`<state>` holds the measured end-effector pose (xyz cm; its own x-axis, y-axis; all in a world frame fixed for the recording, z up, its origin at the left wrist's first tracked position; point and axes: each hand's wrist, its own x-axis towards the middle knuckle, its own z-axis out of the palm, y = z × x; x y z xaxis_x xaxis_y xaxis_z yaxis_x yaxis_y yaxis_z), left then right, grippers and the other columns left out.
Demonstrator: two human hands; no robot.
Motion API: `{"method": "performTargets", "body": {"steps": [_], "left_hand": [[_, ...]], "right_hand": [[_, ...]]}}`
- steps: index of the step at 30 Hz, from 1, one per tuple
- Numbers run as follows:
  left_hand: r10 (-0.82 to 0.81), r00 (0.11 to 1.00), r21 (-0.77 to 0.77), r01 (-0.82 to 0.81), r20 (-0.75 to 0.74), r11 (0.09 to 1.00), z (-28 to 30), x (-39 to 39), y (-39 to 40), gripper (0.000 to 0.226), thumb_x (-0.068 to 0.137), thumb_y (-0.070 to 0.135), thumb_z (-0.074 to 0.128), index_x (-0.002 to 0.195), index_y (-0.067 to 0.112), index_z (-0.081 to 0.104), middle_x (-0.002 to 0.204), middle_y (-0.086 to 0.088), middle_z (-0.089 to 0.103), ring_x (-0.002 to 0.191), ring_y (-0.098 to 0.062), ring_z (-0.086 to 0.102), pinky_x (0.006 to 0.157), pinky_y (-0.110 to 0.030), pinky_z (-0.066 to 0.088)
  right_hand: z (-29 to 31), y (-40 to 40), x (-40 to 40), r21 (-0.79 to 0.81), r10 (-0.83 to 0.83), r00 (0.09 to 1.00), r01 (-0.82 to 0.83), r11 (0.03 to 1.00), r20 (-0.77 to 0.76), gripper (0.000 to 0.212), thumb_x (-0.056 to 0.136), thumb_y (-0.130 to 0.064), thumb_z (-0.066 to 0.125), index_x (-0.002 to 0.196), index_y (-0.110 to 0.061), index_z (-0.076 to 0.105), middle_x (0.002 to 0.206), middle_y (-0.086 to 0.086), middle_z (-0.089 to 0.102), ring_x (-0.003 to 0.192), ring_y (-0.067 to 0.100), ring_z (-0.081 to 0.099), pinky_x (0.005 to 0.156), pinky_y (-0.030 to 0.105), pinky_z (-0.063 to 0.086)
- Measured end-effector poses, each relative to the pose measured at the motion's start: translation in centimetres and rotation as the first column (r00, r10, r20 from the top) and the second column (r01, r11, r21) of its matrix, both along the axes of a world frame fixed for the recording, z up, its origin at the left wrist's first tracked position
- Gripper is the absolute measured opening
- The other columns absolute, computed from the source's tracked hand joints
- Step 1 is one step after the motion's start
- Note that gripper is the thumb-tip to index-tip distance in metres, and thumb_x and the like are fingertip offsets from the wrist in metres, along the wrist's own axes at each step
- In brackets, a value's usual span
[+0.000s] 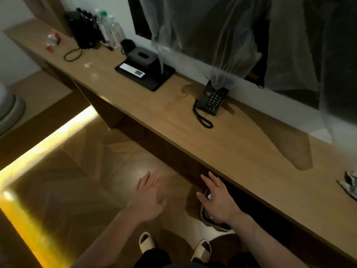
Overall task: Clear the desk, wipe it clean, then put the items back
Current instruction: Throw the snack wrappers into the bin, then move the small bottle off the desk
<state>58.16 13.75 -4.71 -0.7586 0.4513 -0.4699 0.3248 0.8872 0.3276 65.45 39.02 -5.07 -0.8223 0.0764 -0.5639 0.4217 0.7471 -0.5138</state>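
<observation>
Seen from above, a long wooden desk (241, 144) runs diagonally from upper left to lower right along a wall. Both hands hover over the floor in front of the desk, below its front edge, touching nothing. The left hand (149, 198) is flat, palm down, with straight fingers spread slightly apart. The right hand (218, 200) is also flat and palm down, its fingers straight and slightly apart, close to the desk's edge. Neither hand holds anything.

On the desk, near the middle, a black phone (211, 101) sits against the wall with its coiled cord (202, 118) trailing toward the front edge. Farther left lies a black tray (154, 80); a black tissue box (143, 57) stands on its back part and a pale remote (132, 70) lies on its front part. Beyond the tray, at the far left end, are a black kettle (83, 29) with its cable (72, 54) looped on the wood, a few clear bottles (110, 29) beside it, and a small red-and-white item (52, 40), too blurred to name. At the right edge of the picture a crumpled pale cloth (350, 183) lies on the desk, well apart from the phone.

Sheer plastic sheeting (212, 45) hangs over dark clothes on the wall above the phone. Two feet in pale slippers (146, 242) stand on the wood floor, and a strip of yellow light (48, 140) glows at left.
</observation>
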Motion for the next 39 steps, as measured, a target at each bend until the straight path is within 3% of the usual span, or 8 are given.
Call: {"method": "performTargets", "body": {"steps": [6,13,22,32,39], "left_hand": [[0.113,0.983,0.106,-0.098,-0.144,0.989,3.4,-3.8,-9.6,0.082,0.1,0.058,0.049,0.164,0.034,0.004,0.169,0.008,-0.019,0.157,-0.02,-0.017,0.127,-0.043,-0.004],[0.172,0.957,0.094,-0.154,-0.233,0.984,6.6,-10.0,-19.8,0.084,0.1,0.063,0.044,0.163,0.037,-0.004,0.168,0.011,-0.024,0.152,-0.016,-0.027,0.123,-0.039,-0.009],[0.265,0.932,0.079,-0.253,-0.246,0.964,9.9,-19.7,-25.8,0.084,0.098,0.066,0.045,0.163,0.039,-0.002,0.167,0.013,-0.024,0.154,-0.017,-0.023,0.123,-0.04,-0.01],[0.411,0.882,0.019,-0.418,-0.229,0.908,11.8,-33.0,-31.8,0.085,0.096,0.069,0.046,0.162,0.042,-0.002,0.167,0.015,-0.024,0.153,-0.013,-0.022,0.124,-0.041,-0.007],[0.546,0.8,0.014,-0.56,-0.249,0.828,12.0,-40.7,-36.4,0.087,0.094,0.072,0.046,0.162,0.041,0.001,0.168,0.014,-0.022,0.156,-0.015,-0.017,0.123,-0.039,-0.004]], "right_hand": [[5.1,-8.3,-6.7,0.022,0.077,0.993,-0.075,0.997,-0.095,0.071,0.103,-0.054,0.049,0.162,-0.041,0.014,0.171,-0.012,-0.003,0.158,0.02,-0.005,0.129,0.043,0.011],[8.3,-17.7,-14.4,0.048,0.148,0.973,-0.142,0.989,-0.175,0.069,0.103,-0.055,0.048,0.161,-0.044,0.013,0.171,-0.014,-0.002,0.158,0.016,-0.003,0.127,0.044,0.014],[11.3,-23.9,-25.2,0.051,0.232,0.958,-0.226,0.973,-0.168,0.07,0.1,-0.054,0.053,0.16,-0.048,0.016,0.169,-0.021,-0.004,0.158,0.015,0.003,0.126,0.046,0.022],[11.6,-29.4,-41.8,-0.051,0.37,0.916,-0.381,0.923,-0.154,0.073,0.1,-0.05,0.056,0.16,-0.046,0.015,0.168,-0.022,-0.008,0.157,0.012,-0.004,0.127,0.046,0.013],[12.2,-33.6,-53.8,-0.01,0.457,0.868,-0.468,0.884,-0.192,0.073,0.099,-0.051,0.057,0.159,-0.047,0.015,0.169,-0.021,-0.007,0.158,0.014,-0.003,0.128,0.048,0.012]]}}
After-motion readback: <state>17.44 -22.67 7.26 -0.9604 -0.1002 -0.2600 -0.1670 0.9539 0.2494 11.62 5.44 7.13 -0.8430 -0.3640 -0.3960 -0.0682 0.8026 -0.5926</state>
